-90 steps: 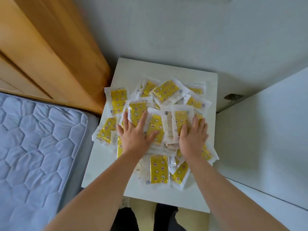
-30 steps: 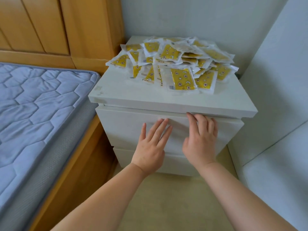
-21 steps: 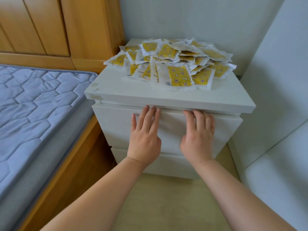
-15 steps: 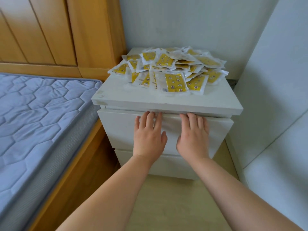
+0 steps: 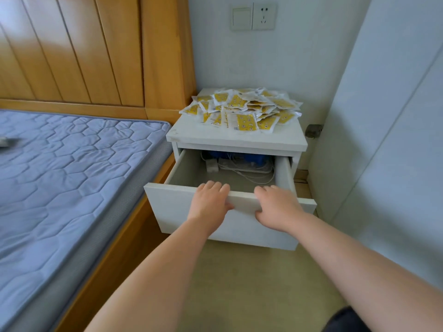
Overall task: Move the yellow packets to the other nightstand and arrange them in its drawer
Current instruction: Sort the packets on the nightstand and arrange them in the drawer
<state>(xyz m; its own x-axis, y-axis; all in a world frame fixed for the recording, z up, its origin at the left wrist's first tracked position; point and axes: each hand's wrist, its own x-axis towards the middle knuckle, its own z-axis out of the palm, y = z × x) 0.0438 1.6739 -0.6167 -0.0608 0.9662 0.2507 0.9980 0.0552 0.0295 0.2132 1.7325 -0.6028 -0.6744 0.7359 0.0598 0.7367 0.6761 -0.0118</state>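
Observation:
A loose heap of yellow packets [image 5: 242, 110] in clear wrappers covers the top of a white nightstand [image 5: 237, 138]. Its top drawer [image 5: 177, 212] stands pulled far out. My left hand [image 5: 209, 202] and my right hand [image 5: 275, 207] both grip the upper edge of the drawer front, fingers curled over it into the drawer. The front half of the drawer floor is bare; white cables and a power strip [image 5: 242, 165] lie at its back, with something blue behind them.
A bed with a blue quilted mattress [image 5: 72, 168] and wooden frame lies close on the left. The wooden headboard [image 5: 96, 49] rises behind. A white cabinet wall [image 5: 383, 140] stands on the right. A wall socket [image 5: 253, 16] hangs above. Beige floor lies below.
The drawer was shut with both hands flat at its top edge; now it is pulled well out towards me with both hands hooked over its front. The view has backed away.

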